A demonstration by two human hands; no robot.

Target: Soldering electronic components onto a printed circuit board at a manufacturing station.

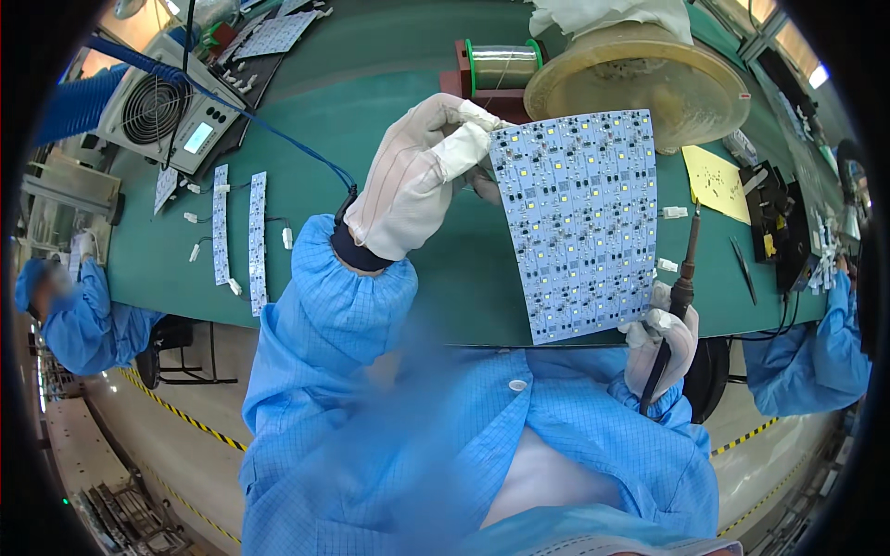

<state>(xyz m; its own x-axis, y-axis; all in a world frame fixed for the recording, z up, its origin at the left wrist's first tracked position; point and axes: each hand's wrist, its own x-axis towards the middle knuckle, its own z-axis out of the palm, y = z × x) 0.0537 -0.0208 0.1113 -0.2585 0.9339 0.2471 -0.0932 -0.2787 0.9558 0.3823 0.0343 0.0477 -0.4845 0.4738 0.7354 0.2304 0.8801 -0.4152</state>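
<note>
Upright above the bench, facing me, is a white circuit board panel (579, 222) covered in rows of small LEDs and chips. My left hand (413, 176), in a white glove with a dark wrist strap and blue cord, pinches its upper left corner. A soldering iron (681, 292) is gripped in my gloved right hand (663, 347), tip pointing up, beside the panel's right edge. The fingertips of that hand meet the panel's lower right corner. Two white connectors, one of them a connector (675, 212) near the iron's tip, stick out past the right edge.
Behind the panel stand a solder wire spool (503, 67) and a wide translucent fume hood (640, 83). To the left lie narrow LED strips (258, 243) and a fan unit (167, 107). At right are a yellow sponge sheet (716, 183), tweezers (743, 271) and a black holder (777, 218). Co-workers sit either side.
</note>
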